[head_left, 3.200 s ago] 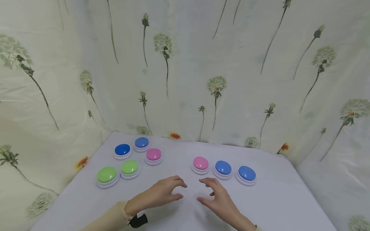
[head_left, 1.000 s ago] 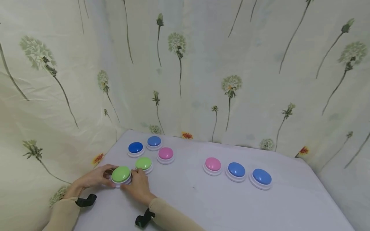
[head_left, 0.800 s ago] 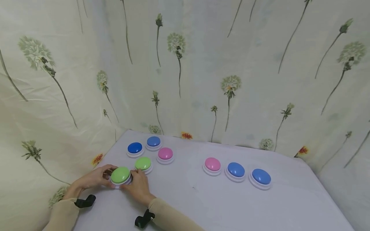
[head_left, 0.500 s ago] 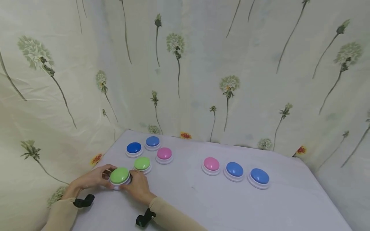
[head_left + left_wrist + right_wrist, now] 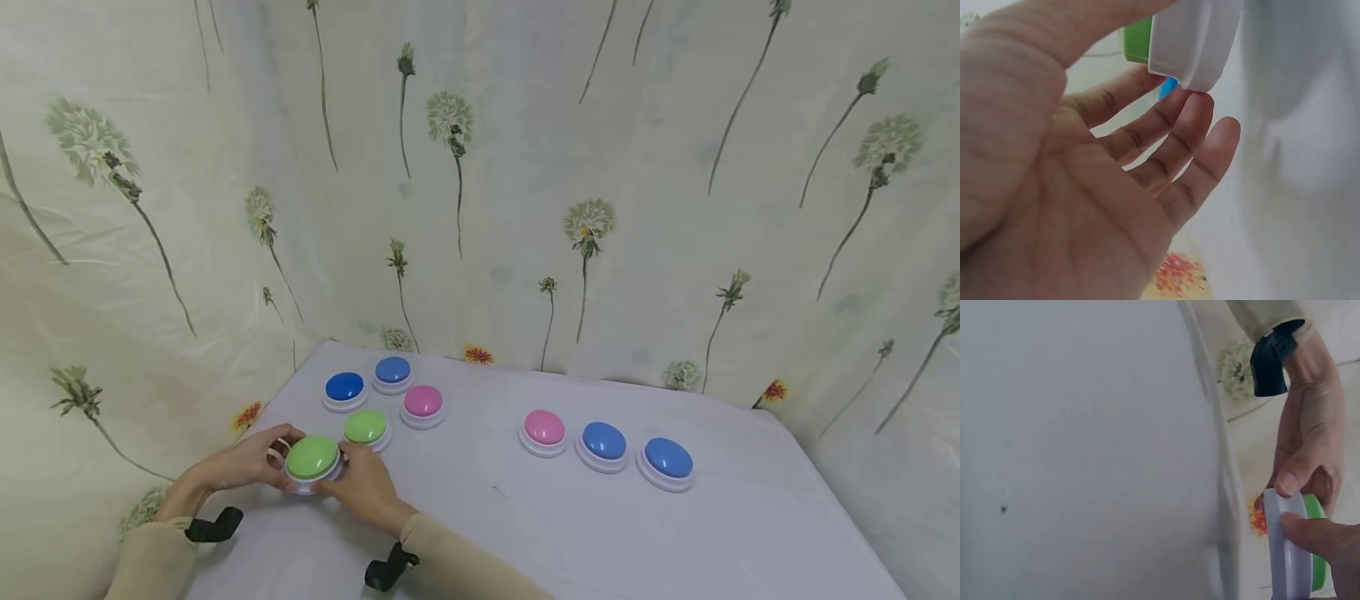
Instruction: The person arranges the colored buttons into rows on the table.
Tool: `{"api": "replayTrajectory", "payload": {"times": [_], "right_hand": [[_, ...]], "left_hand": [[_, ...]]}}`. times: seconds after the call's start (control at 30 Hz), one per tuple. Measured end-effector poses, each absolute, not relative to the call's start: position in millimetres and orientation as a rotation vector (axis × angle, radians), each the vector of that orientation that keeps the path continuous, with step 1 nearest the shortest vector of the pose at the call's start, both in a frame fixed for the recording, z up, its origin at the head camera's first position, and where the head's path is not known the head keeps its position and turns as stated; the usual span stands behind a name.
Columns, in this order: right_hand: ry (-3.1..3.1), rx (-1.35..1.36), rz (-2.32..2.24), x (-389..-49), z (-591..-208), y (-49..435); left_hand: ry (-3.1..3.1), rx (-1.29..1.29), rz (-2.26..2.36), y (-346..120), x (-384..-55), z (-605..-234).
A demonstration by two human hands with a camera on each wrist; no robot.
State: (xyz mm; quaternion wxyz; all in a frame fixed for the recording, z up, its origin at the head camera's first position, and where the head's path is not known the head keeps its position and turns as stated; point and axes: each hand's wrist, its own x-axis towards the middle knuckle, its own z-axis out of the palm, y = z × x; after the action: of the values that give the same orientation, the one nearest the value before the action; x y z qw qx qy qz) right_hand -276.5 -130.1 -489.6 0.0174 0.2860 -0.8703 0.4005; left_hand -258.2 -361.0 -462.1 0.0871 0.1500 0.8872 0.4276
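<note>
The nearer green push button (image 5: pixel 312 457), a domed top on a white round base, is gripped between both hands at the table's left side. My left hand (image 5: pixel 243 460) holds its left side with thumb and fingers; in the left wrist view, fingertips touch the white base (image 5: pixel 1194 44). From the right, my right hand (image 5: pixel 367 487) grips the same base, its thumb (image 5: pixel 1316 536) on the rim in the right wrist view. A gap shows there between base and tabletop, so the button is raised slightly. Just behind it sits a second green button (image 5: pixel 365 426).
Behind the green buttons stand a dark blue button (image 5: pixel 344 386), a lighter blue button (image 5: pixel 392 369) and a pink button (image 5: pixel 422 401). To the right, another pink button (image 5: pixel 543 427) and two blue ones (image 5: pixel 603 440) form a row on the white table (image 5: pixel 600 542). Flowered curtains surround it.
From over the table's middle, both hands have moved left to the nearer green button and taken hold of it. Over the last second they have hardly moved; the head view has shifted slightly.
</note>
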Motion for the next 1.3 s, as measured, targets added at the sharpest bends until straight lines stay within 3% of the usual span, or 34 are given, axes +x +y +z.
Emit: {"api": "replayTrajectory", "payload": {"times": [0.8, 1.3], "right_hand": [[-2.651, 0.924, 1.151, -270.7, -460.6, -19.8], [-2.694, 0.735, 1.102, -251.7, -457.6, 61.9]], "left_hand": [[2.774, 0.723, 1.200, -258.0, -254.3, -430.3], [2.699, 0.837, 1.162, -180.5, -260.2, -431.1]]}}
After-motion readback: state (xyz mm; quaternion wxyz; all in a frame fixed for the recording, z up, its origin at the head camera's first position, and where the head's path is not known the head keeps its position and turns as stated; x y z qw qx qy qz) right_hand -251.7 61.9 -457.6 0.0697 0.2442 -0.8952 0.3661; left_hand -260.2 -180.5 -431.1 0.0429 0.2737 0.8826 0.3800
